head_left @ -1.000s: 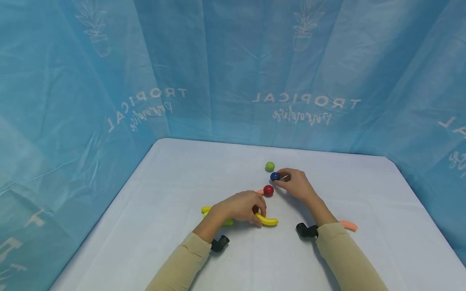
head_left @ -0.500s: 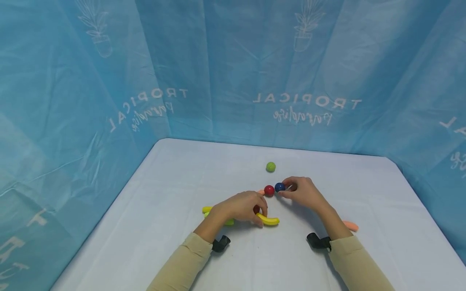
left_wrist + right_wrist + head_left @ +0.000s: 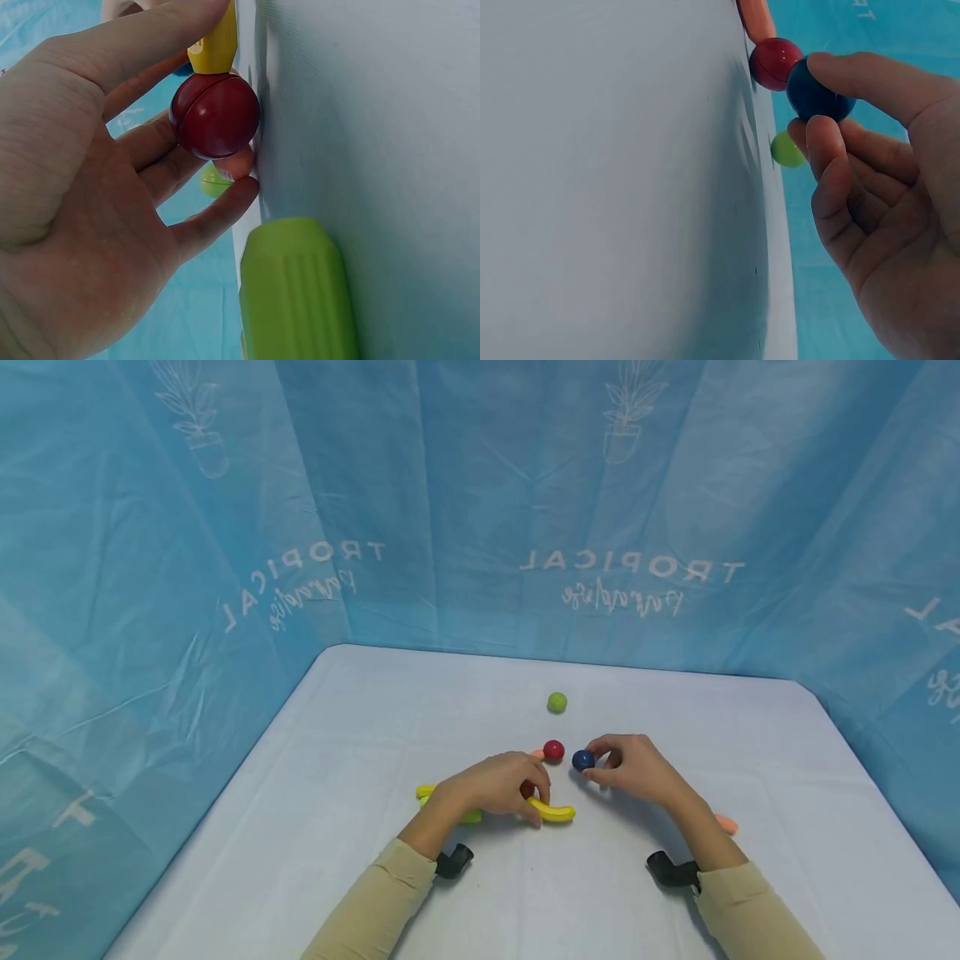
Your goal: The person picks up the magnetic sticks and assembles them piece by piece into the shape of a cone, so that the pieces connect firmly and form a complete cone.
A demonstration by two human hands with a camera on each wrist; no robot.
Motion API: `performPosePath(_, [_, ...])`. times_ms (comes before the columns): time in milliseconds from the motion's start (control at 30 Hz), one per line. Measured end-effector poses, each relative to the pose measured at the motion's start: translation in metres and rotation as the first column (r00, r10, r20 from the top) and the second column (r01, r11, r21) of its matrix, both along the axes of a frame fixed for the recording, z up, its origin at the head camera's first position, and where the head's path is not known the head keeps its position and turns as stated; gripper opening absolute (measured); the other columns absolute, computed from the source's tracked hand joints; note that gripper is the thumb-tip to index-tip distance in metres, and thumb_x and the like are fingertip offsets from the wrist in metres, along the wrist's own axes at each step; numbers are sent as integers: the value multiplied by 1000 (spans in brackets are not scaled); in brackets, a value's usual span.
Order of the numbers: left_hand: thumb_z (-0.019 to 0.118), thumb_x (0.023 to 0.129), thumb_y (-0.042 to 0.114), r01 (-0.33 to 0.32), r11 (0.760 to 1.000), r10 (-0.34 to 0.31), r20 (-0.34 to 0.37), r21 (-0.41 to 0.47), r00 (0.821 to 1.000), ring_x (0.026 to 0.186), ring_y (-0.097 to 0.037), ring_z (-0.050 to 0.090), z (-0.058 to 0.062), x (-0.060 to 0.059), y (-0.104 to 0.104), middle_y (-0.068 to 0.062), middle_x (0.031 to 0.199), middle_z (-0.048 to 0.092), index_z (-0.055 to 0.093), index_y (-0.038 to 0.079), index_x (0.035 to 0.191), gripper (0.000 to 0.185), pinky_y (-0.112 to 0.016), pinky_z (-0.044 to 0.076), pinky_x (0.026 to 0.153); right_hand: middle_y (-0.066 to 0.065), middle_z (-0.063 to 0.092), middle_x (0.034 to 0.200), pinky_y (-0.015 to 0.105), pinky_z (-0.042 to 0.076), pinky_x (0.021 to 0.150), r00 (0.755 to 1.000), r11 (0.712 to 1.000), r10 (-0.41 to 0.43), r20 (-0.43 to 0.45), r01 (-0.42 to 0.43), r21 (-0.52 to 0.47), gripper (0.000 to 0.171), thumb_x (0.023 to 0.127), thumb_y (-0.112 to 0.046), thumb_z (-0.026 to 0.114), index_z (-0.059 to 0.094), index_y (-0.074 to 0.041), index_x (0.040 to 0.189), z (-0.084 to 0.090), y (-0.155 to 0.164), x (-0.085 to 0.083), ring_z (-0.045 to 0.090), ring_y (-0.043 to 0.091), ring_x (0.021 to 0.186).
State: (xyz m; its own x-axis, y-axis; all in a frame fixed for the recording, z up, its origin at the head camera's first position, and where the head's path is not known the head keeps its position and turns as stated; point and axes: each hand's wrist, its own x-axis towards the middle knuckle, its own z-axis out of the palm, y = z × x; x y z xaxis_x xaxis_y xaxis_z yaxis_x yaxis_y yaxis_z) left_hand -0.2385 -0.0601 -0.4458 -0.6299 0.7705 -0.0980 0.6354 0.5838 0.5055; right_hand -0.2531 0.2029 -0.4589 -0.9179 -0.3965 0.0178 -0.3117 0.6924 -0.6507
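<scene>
My right hand (image 3: 594, 766) pinches a dark blue ball (image 3: 582, 760) between thumb and fingers, just above the white table (image 3: 360, 752). In the right wrist view the blue ball (image 3: 817, 94) hangs close beside a red ball (image 3: 775, 64), which lies against an orange piece (image 3: 756, 19). The red ball (image 3: 553, 750) sits left of the blue one. My left hand (image 3: 537, 806) curls round a darker red ball (image 3: 215, 115) joined to a yellow curved piece (image 3: 553, 813). A ribbed green piece (image 3: 296, 292) lies by its palm.
A green ball (image 3: 557, 702) rests alone farther back on the table. Another orange piece (image 3: 726, 823) lies behind my right forearm. Blue printed sheets (image 3: 480, 510) wall the table at the back and on both sides.
My right hand has brought the blue ball from beside the green ball back toward me, to the right of the red ball. The left hand has stayed put.
</scene>
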Motion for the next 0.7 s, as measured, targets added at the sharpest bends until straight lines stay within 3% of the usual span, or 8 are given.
performPosePath(400, [83,75,32,-20,1000,19,2,4,1000,81,-7,50,0,-1,1,18,89,60,71,30,88,18,-21,44,71,-4,59,73,30,46,54,994,994,107,37,-108,6,35,75,-38,82,69,-20,102,-2,9,8,54,17,65])
performPosePath(700, [83,75,31,-23,1000,23,4,5,1000,80,-6,50,0,1,2,19,88,60,71,29,89,18,-19,44,71,-7,62,78,29,45,55,965,974,224,133,-227,3,28,75,-38,81,69,-23,97,2,9,16,54,16,67])
